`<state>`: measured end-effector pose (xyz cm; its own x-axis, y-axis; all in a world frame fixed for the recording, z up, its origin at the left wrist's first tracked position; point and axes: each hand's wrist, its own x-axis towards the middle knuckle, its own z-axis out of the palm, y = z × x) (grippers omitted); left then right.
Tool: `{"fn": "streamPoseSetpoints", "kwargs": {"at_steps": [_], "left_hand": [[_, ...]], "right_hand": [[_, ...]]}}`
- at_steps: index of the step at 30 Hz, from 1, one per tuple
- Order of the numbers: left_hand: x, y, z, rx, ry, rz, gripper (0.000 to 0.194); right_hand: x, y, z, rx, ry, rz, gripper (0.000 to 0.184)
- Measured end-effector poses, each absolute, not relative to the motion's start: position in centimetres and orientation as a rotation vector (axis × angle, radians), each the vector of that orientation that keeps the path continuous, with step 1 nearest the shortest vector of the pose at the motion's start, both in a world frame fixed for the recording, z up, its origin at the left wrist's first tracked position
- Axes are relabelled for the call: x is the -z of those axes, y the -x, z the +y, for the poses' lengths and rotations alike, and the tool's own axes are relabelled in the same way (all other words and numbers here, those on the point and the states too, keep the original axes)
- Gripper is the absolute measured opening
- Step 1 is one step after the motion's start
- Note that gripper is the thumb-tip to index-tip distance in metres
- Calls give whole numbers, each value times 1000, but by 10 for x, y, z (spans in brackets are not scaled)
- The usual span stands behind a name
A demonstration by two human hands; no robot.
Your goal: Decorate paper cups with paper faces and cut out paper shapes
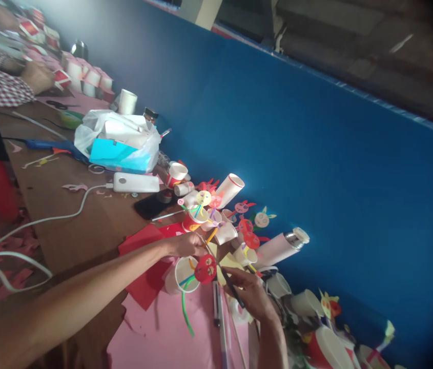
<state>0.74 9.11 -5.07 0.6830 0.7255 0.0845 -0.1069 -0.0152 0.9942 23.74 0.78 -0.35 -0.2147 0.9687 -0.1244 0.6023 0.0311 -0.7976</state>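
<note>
My left hand [187, 244] is closed, with its fingertips pinching an orange strip [211, 236]. My right hand [249, 292] grips a slim tool with a dark handle [233, 288], whose thin tip reaches towards the left fingertips. Whether it is a pen or a blade I cannot tell. Just below the hands stands a white paper cup [173, 279]. A red paper face [205, 268] shows at its rim, with blue and orange strips beside it. One green strip [186, 310] curves down over pink paper [162, 338]. A black-and-silver pen [216, 302] lies near my right hand.
Decorated cups [195, 220] crowd along the blue partition [296, 133], beside a pale thermos [280, 250]. A white power bank [135, 182] with a cable, a phone [150, 206] and a plastic bag [118, 138] lie leftward. Another person's hand [37, 77] works at the far left.
</note>
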Motion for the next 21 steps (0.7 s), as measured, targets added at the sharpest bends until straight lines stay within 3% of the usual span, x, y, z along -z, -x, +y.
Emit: {"fn": "streamPoseSetpoints", "kwargs": {"at_steps": [21], "left_hand": [[58, -1, 100, -800, -1488, 582, 17]], "right_hand": [[4, -234, 2, -1224, 1544, -1720, 32]]}}
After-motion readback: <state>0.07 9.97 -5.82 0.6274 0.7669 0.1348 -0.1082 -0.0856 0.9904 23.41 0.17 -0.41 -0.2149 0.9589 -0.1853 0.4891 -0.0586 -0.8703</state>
